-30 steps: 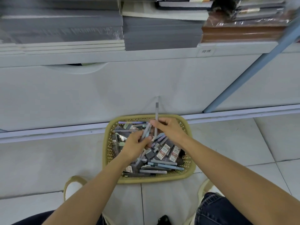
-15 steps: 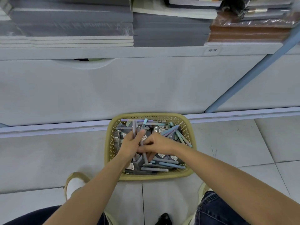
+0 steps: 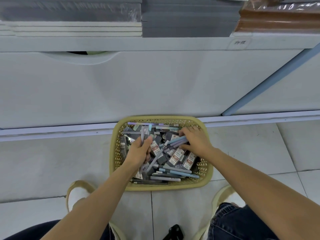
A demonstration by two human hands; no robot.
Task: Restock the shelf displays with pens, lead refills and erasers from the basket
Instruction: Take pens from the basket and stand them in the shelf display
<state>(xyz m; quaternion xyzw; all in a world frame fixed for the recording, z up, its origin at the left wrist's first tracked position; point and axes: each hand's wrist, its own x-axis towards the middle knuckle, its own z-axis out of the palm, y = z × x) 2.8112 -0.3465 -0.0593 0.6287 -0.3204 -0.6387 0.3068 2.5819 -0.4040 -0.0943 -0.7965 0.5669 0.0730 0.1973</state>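
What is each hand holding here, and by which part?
The left hand grips a bundle of pens around mid-barrel, ends up. The right hand grips pastel pens by one end, over the basket.

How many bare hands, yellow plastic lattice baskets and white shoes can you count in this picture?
Bare hands: 2, left hand and right hand, both gripping pastel pens
Yellow plastic lattice basket: 1
White tan-trimmed shoes: 2
Total: 5

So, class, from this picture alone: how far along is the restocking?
Done: nothing shown shelved. In hand: the left hand grips a pen bundle; the right hand grips loose pens in the yellow basket. Left: the basket holds many pens and lead refill packs.
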